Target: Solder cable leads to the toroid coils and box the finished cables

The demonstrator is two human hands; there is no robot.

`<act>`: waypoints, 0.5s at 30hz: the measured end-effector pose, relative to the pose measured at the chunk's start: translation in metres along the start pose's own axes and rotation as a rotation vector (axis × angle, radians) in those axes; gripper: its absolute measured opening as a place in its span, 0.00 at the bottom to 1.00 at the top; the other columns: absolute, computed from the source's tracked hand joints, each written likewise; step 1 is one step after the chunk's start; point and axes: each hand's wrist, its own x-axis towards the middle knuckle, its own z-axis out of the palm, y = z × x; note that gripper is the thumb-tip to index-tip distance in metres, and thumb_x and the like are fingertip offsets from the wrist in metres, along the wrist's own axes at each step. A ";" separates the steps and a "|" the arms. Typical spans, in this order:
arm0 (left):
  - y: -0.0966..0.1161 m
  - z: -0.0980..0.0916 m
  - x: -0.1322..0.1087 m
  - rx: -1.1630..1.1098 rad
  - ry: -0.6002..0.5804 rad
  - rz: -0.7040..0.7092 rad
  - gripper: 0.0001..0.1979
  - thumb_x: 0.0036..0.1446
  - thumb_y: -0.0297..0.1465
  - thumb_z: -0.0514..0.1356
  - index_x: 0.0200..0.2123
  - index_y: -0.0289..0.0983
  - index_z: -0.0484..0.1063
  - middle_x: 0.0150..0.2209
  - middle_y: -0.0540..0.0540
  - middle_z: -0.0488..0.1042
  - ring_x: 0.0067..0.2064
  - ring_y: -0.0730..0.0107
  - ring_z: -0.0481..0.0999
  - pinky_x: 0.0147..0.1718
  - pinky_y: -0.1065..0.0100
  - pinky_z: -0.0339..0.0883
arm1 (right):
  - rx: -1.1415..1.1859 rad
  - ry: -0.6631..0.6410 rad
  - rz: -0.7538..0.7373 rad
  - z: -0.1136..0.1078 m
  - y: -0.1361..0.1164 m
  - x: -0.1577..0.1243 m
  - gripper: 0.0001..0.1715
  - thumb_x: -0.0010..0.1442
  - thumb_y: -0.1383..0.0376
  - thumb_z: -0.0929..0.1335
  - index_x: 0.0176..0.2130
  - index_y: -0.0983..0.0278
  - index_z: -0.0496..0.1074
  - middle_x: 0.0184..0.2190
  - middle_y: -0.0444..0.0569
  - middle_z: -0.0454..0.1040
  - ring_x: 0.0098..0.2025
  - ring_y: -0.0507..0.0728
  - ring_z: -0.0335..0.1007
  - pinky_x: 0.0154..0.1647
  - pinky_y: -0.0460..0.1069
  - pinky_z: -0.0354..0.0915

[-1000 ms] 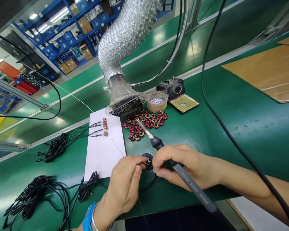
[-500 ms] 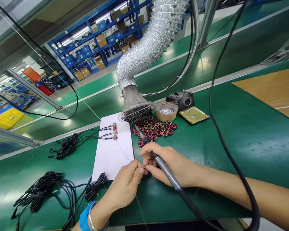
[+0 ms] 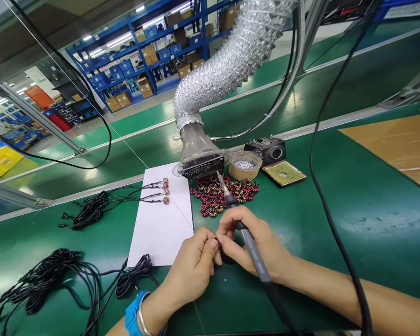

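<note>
Currently, left hand (image 3: 196, 266) pinches a tiny yellow piece (image 3: 216, 237) just beside right hand (image 3: 261, 242), which grasps the soldering iron (image 3: 255, 256), whose tip (image 3: 221, 180) hangs over piled toroidal coils (image 3: 212, 203) and, if hot, could scorch them should the wrist dip.

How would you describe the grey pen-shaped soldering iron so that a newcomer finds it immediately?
Follow the silver corrugated duct down to its black grille. Lower in the picture, the right hand holds the grey pen-shaped soldering iron. Unlike the small red, tan and black rings near its tip, it is long and straight.
</note>
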 end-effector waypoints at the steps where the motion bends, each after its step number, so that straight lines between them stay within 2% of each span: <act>1: -0.001 0.002 0.000 -0.064 0.005 -0.015 0.20 0.67 0.46 0.47 0.32 0.37 0.62 0.21 0.54 0.65 0.21 0.78 0.62 0.21 0.74 0.57 | -0.030 0.045 -0.025 0.004 0.000 -0.003 0.13 0.58 0.73 0.67 0.41 0.59 0.62 0.27 0.39 0.70 0.25 0.48 0.68 0.27 0.42 0.67; 4: -0.002 0.008 0.000 -0.322 -0.014 -0.084 0.20 0.64 0.49 0.49 0.32 0.37 0.61 0.17 0.56 0.64 0.15 0.78 0.60 0.14 0.76 0.53 | -0.106 0.158 -0.145 0.014 -0.002 -0.011 0.12 0.59 0.75 0.65 0.39 0.59 0.63 0.25 0.40 0.68 0.24 0.49 0.67 0.27 0.44 0.66; 8: 0.002 0.014 -0.003 -0.594 -0.003 -0.165 0.23 0.59 0.52 0.56 0.29 0.37 0.59 0.18 0.59 0.58 0.15 0.84 0.48 0.13 0.78 0.41 | -0.159 0.195 -0.263 0.022 -0.003 -0.018 0.15 0.58 0.77 0.65 0.40 0.59 0.64 0.26 0.42 0.71 0.29 0.53 0.69 0.31 0.47 0.68; 11: 0.005 0.018 -0.008 -0.682 0.040 -0.161 0.23 0.56 0.52 0.60 0.32 0.37 0.58 0.21 0.59 0.57 0.18 0.84 0.46 0.15 0.78 0.39 | -0.178 0.208 -0.274 0.024 -0.003 -0.018 0.14 0.59 0.76 0.66 0.41 0.59 0.65 0.29 0.44 0.72 0.31 0.53 0.69 0.31 0.47 0.69; 15: 0.005 0.020 -0.011 -0.708 0.080 -0.094 0.22 0.58 0.50 0.58 0.38 0.38 0.58 0.20 0.60 0.54 0.19 0.82 0.45 0.17 0.77 0.39 | -0.202 0.219 -0.244 0.027 -0.006 -0.018 0.14 0.58 0.77 0.66 0.40 0.61 0.65 0.27 0.43 0.71 0.29 0.52 0.70 0.30 0.45 0.69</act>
